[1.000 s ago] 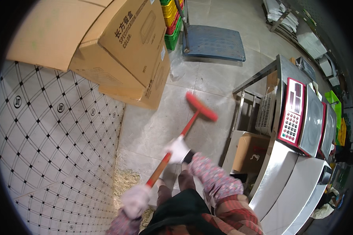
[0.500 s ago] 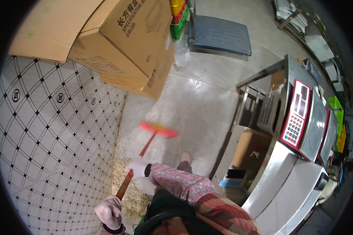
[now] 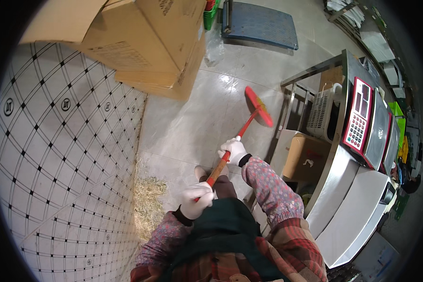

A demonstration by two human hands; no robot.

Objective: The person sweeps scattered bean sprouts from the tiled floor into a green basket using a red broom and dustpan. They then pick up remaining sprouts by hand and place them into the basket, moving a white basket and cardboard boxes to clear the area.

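Both my hands, in pale gloves, grip a broom [image 3: 217, 172] with a reddish handle. My left hand [image 3: 196, 199] is closed round the handle's near end, in front of my dark apron. Farther up the handle, my right hand [image 3: 233, 150] is wrapped round it. The broom's wide red head [image 3: 258, 107], with yellow-green in it, is at the floor ahead, close to the steel table's legs. Whether the bristles touch the tiles I cannot tell. To my left, a heap of straw-like bits [image 3: 149, 202] lies along the foot of the patterned wall.
Large cardboard boxes [image 3: 141, 47] stand at the far left by the tiled wall [image 3: 70, 155]. A blue platform scale [image 3: 260, 26] is ahead. On the right, a steel table [image 3: 345, 94] carries red-framed scales [image 3: 360, 117]; a white basket [image 3: 320, 113] and a cardboard box [image 3: 306, 157] sit below.
The broom has swung from left to right, its head now nearer the table. Both hands have moved right with it, still gripping the handle. My view has shifted a little.
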